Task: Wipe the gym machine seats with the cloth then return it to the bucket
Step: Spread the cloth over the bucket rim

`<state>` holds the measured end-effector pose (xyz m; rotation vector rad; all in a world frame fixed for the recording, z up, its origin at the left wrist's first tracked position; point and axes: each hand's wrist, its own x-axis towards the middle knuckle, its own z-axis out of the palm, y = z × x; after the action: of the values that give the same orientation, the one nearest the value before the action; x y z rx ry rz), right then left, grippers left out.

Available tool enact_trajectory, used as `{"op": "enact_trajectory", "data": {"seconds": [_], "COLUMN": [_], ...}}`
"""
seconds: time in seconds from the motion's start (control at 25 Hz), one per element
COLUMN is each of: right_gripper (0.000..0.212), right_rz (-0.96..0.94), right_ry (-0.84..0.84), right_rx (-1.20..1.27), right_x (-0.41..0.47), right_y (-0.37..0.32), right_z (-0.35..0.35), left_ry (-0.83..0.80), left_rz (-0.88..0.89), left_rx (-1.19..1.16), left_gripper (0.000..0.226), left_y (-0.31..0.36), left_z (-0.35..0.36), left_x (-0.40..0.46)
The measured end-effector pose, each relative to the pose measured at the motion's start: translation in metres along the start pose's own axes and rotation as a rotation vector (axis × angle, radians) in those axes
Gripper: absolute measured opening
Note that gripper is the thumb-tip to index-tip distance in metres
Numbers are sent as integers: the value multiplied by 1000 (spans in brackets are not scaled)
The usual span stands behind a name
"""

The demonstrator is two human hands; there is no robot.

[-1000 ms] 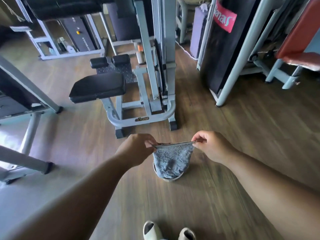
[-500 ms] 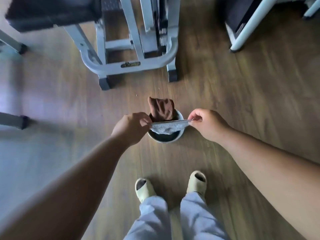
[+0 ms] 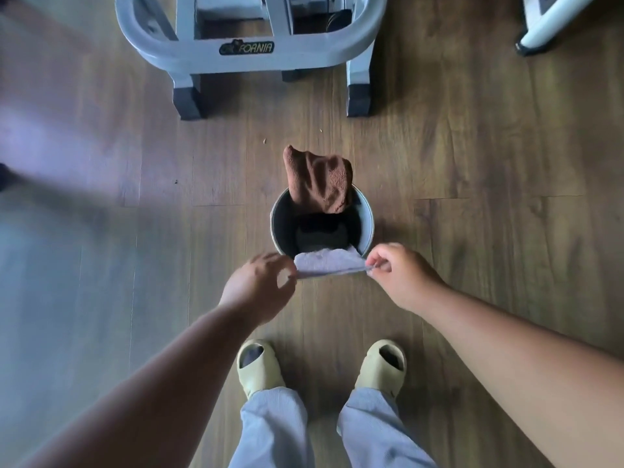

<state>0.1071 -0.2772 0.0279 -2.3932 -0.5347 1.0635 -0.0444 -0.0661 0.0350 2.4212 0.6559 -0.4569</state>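
Note:
A grey cloth (image 3: 327,263) stretches between my two hands and lies over the near rim of a small metal bucket (image 3: 367,218) on the wooden floor. My left hand (image 3: 259,286) pinches the cloth's left corner. My right hand (image 3: 401,275) pinches its right corner between thumb and fingertips. A brown cloth (image 3: 320,179) hangs over the bucket's far rim. The inside of the bucket is dark. Only the grey base frame of the gym machine (image 3: 250,50) shows at the top; its seat is out of view.
My two feet in pale slip-on shoes (image 3: 259,368) stand just behind the bucket. A second machine's white leg (image 3: 553,27) reaches in at the top right. Wooden floor spreads to the left and right of the bucket.
My view has tipped down toward the floor. Both hands have lowered the grey cloth from hanging in front of the bucket onto its near rim.

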Motion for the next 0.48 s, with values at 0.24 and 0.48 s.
{"op": "enact_trajectory", "data": {"seconds": [0.24, 0.48], "right_gripper": [10, 6], "right_rz": [84, 117], "right_ry": [-118, -151], "right_rx": [-90, -198], "right_x": [-17, -7], "right_y": [30, 28], "right_z": [30, 18], "left_ry": [-158, -120], "left_rz": [2, -40], "left_rx": [50, 14], "left_gripper": [13, 15], "left_y": [-13, 1], "left_z": [48, 38], "left_x": [-28, -3]}}
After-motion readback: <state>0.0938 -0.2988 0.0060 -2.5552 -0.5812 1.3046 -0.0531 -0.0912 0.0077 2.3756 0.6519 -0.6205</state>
